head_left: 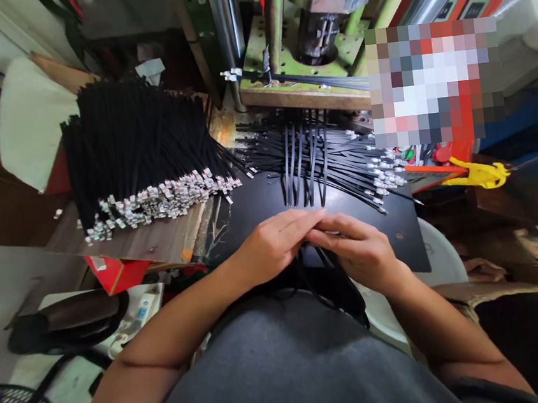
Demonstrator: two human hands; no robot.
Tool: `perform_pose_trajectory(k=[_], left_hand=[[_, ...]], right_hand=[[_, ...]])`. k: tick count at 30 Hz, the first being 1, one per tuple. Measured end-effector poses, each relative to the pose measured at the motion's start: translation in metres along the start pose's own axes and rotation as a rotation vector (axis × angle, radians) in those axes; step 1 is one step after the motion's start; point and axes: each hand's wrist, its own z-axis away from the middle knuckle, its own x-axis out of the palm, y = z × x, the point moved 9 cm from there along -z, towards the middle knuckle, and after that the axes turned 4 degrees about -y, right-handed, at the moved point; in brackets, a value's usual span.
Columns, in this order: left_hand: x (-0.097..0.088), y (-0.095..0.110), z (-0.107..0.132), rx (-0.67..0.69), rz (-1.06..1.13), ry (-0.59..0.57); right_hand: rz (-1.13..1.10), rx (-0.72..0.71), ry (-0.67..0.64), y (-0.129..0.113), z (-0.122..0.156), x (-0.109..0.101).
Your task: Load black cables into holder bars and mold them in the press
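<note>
My left hand (273, 244) and my right hand (365, 248) meet at the front of a black board (257, 206), fingers closed and tips touching. What they pinch, if anything, is hidden behind the fingers. Dark strands (321, 261) hang just beneath them. Right beyond my fingertips, several thin black cables (301, 166) lie pointing toward me. They cross over a loose layer of black cables with white connectors (386, 173) at their right ends.
A tall heap of black cables (137, 132) with white ends covers the wooden table (167, 241) at left. Behind the board stands a press with a green base (300, 89); other cables lie on it. A yellow-handled tool (482, 174) is at right, above a white bucket (440, 251).
</note>
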Motion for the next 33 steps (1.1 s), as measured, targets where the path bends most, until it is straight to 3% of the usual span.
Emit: perform_pose_trajectory(k=[2, 5, 9, 13, 17, 21, 27, 30, 33], left_hand=[[-0.004, -0.007, 0.012, -0.05, -0.011, 0.003], [-0.02, -0.022, 0.04, -0.159, 0.02, 0.125], [-0.018, -0.038, 0.066, -0.288, 0.092, 0.211], [-0.009, -0.039, 0.066, -0.317, 0.084, 0.168], [-0.01, -0.034, 0.058, -0.307, 0.039, 0.112], [-0.008, -0.035, 0.055, -0.326, 0.003, 0.059], [-0.005, -0.041, 0.061, -0.321, 0.025, 0.078], [0.002, -0.038, 0.064, -0.309, -0.038, -0.01], [0.0, -0.038, 0.067, -0.329, -0.099, -0.17]], right_hand=[[0.023, 0.094, 0.051, 0.012, 0.006, -0.008], [0.045, 0.266, 0.116, 0.037, 0.023, -0.021], [-0.041, 0.325, 0.086, 0.057, 0.036, -0.01], [-0.087, 0.288, 0.081, 0.063, 0.04, 0.002], [-0.034, 0.2, 0.087, 0.055, 0.039, -0.002], [0.009, 0.113, -0.001, 0.044, 0.035, 0.0], [0.0, 0.139, 0.023, 0.046, 0.035, 0.003], [0.015, 0.119, -0.027, 0.046, 0.035, 0.013], [-0.014, 0.147, -0.098, 0.049, 0.034, 0.013]])
